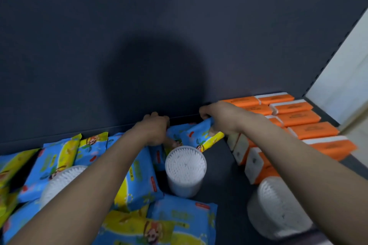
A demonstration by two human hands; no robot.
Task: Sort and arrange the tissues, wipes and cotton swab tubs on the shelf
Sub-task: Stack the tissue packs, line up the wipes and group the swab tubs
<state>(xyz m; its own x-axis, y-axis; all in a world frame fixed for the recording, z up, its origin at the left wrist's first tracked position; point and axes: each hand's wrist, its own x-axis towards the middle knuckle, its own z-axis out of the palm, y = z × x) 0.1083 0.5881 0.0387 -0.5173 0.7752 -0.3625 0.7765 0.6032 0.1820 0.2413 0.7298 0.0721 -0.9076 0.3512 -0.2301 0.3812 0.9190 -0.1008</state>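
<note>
Both my hands reach to the back of the dark shelf [219, 165]. My right hand [221, 118] grips the top edge of a blue and yellow wipes pack [199, 138] that stands tilted near the back wall. My left hand [154, 127] is closed on the neighbouring blue wipes pack [175, 133] just to its left. Several more wipes packs [137, 181] lie loosely across the left and front. A clear cotton swab tub [185, 171] stands upright in the middle. Orange tissue packs [298, 118] fill the right side in rows.
A second swab tub [276, 207] lies at the front right, partly behind my right forearm. A third swab tub [59, 181] sits at the left among the wipes. The dark back panel [179, 36] rises behind everything. A pale wall [346, 77] borders the shelf's right end.
</note>
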